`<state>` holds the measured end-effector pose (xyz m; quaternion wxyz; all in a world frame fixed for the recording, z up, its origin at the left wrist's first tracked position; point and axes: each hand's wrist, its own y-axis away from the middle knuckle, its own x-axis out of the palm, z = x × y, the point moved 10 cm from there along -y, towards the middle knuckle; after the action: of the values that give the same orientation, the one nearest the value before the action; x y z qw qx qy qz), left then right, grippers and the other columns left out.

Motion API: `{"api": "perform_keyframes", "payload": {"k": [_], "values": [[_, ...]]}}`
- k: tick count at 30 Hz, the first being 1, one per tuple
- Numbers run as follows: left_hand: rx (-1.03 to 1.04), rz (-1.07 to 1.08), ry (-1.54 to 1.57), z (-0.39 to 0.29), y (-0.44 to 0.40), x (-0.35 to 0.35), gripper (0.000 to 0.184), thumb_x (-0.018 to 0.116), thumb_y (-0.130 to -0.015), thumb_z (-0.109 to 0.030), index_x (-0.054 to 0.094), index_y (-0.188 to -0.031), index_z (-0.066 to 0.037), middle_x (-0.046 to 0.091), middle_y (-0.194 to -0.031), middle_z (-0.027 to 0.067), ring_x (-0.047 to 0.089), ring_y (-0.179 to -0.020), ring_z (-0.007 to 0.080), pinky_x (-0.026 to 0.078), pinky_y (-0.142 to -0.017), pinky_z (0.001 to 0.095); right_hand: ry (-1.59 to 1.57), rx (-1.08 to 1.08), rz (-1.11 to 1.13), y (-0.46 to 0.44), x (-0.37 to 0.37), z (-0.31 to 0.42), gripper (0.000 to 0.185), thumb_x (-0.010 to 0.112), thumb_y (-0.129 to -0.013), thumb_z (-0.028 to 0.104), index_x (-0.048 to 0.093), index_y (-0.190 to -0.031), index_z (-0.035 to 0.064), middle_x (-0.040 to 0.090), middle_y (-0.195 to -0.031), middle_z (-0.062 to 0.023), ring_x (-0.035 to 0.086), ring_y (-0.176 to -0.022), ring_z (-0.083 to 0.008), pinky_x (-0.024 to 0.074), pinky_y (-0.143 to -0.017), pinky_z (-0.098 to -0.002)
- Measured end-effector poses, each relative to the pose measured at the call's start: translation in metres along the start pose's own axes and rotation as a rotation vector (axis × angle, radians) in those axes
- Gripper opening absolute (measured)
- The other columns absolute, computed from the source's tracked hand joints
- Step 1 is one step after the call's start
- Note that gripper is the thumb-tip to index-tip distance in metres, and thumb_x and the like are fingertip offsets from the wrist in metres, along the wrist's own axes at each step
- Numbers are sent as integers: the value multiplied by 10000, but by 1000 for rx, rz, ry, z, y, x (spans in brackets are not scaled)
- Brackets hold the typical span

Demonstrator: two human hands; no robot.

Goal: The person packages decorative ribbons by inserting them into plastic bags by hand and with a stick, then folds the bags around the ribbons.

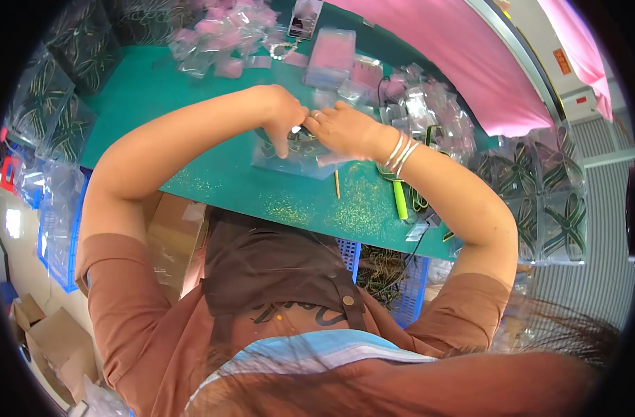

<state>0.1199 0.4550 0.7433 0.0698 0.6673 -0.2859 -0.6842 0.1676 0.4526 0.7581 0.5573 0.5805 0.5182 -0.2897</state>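
Note:
My left hand [284, 117] and my right hand [347, 132] meet over the green table [227, 182]. Between and below them lies a clear plastic bag [279, 164] with a dark, striped ribbon piece [300, 144] showing inside. The fingers of both hands are bent together at the bag's upper part, and the exact grip is partly hidden. Just below the right hand, a thin wooden stick [337, 184] rests on the table. A bright green-handled tool [399, 200] lies near my right wrist, beside dark ribbon loops.
Pink-and-clear packets [227, 31] are heaped at the back left, more packets [436, 111] at the right. Clear boxes [330, 55] and a phone-like item [305, 17] stand behind the hands. A blue crate [409, 292] sits below the table edge. Bagged ribbons hang at both sides.

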Motion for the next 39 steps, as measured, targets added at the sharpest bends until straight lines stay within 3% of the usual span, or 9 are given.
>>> {"api": "perform_keyframes", "payload": {"k": [5, 7, 11, 14, 17, 25, 27, 33, 39], "values": [[-9, -93, -36, 7, 2, 1, 622, 821, -655, -476, 715, -1070, -26, 737, -1027, 160, 711, -936, 329, 571, -805, 446, -585, -117, -156, 22, -40, -16, 514, 744, -836, 244, 613, -1290, 41, 649, -1194, -122, 641, -1014, -284, 474, -983, -368], [-165, -82, 14, 24, 19, 3, 601, 823, -641, -461, 723, -1038, -20, 737, -960, 167, 715, -896, 328, 572, -774, 449, -1380, 287, -877, 80, -64, -83, 284, 714, -856, 138, 704, -1113, 18, 715, -1044, -113, 667, -892, -197, 532, -836, -315], [-245, 2, 52, 44, 59, 15, 674, 853, -614, -434, 677, -1087, 14, 705, -986, 198, 679, -972, 364, 541, -863, 463, -804, 707, -709, 98, 75, -96, 95, 691, -895, 105, 750, -861, 39, 721, -756, -59, 668, -711, -126, 545, -658, -309], [-288, -26, 168, 57, 70, 21, 692, 854, -623, -431, 667, -1116, 17, 699, -1019, 194, 672, -983, 371, 539, -861, 459, -698, 974, -224, 78, 161, -56, 240, 769, -832, 309, 759, -853, 70, 728, -763, -133, 724, -771, -299, 563, -688, -414], [-309, -92, 200, 59, 74, 22, 698, 856, -631, -426, 655, -1128, 22, 686, -1051, 193, 663, -999, 373, 538, -862, 459, -746, 1056, -166, 63, 168, -40, 339, 784, -796, 408, 762, -829, 71, 736, -810, -162, 712, -802, -358, 560, -723, -461], [-369, -124, 245, 83, 95, 33, 721, 851, -631, -416, 637, -1157, 29, 671, -1071, 190, 652, -1014, 375, 527, -884, 464, -953, 922, -209, 68, 191, -34, 230, 704, -824, 278, 728, -821, 49, 723, -743, -110, 681, -627, -273, 531, -605, -404], [-345, -173, 247, 83, 94, 35, 721, 853, -625, -410, 638, -1155, 31, 671, -1075, 192, 652, -1015, 377, 527, -885, 464, -1415, 959, -412, 92, 192, -24, 151, 676, -830, 156, 687, -917, 34, 686, -708, -68, 589, -531, -161, 461, -496, -308], [-330, -173, 243, 87, 86, 37, 715, 856, -614, -395, 646, -1148, 32, 674, -1075, 196, 650, -1014, 378, 528, -884, 458, -1593, 978, -873, 131, 142, -16, 145, 619, -892, 46, 574, -1029, 36, 647, -782, -44, 514, -535, -76, 383, -459, -209], [-326, -217, 248, 86, 87, 39, 673, 844, -630, -429, 671, -1090, 31, 702, -989, 184, 675, -927, 362, 543, -822, 456, -1497, 842, -973, 121, 123, -43, 190, 543, -1055, 215, 570, -1002, 34, 661, -822, -49, 537, -567, -61, 406, -484, -201]]}}
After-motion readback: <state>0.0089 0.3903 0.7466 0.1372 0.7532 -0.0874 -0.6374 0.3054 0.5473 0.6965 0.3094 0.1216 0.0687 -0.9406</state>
